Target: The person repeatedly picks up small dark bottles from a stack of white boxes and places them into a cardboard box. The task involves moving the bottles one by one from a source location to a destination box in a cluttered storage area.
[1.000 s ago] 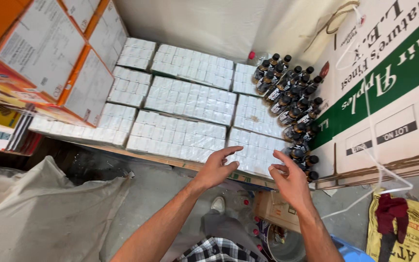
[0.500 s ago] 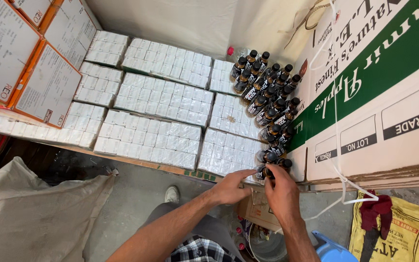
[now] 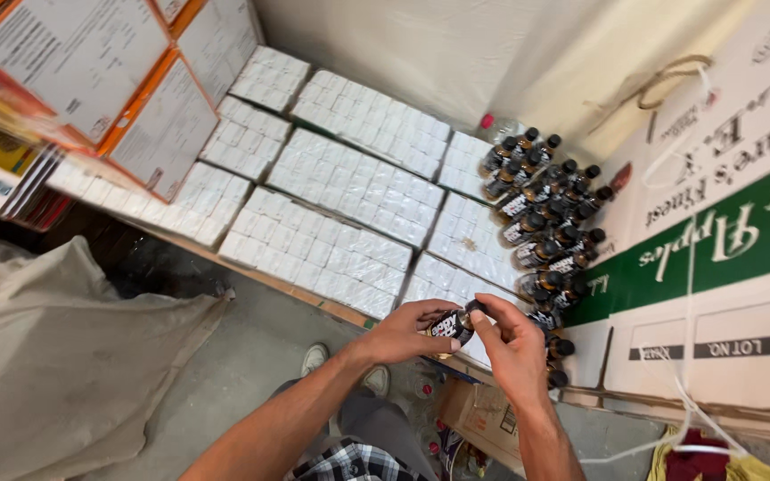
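My left hand (image 3: pixel 407 331) wraps a small dark bottle (image 3: pixel 450 325) while my right hand (image 3: pixel 511 343) pinches its cap, fingers closed. It's above the white boxes (image 3: pixel 349 183), not yet standing among the bottle cluster (image 3: pixel 545 218) there.

Place: a storeroom or stockroom.
Above the left hand (image 3: pixel 403 331): wrapped white packs (image 3: pixel 354 183) lay in rows.
Right of it: dark bottles (image 3: pixel 545 223), stacked cardboard cartons (image 3: pixel 715 294).

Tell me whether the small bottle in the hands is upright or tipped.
Tipped: the small dark bottle lies nearly sideways between left hand and right hand.
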